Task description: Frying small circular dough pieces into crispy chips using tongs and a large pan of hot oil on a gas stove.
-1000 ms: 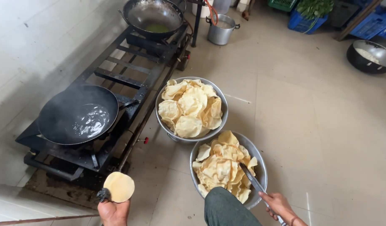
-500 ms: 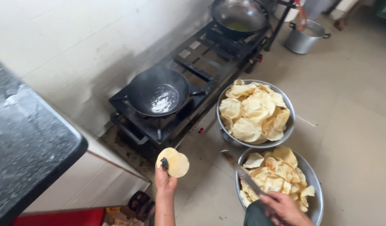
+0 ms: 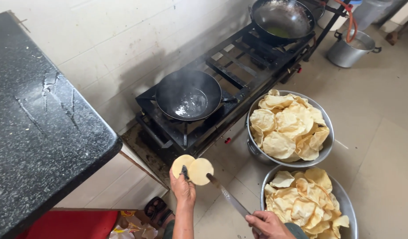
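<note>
The left hand [image 3: 182,188] is raised, its grip closed on two pale raw discs [image 3: 193,168] fanned above the fingers. The right hand [image 3: 268,224] is closed around the handle of long metal tongs [image 3: 226,196], whose tip touches the right disc. A black pan [image 3: 189,94] of smoking oil is seen on the stove [image 3: 239,75] just beyond the discs. Fried wafers fill two steel bowls [image 3: 328,132] on the floor [image 3: 381,110].

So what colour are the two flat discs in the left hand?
The discs are pale yellow-cream, plain and unpatterned, held by the left hand; the head view shows them.
</note>
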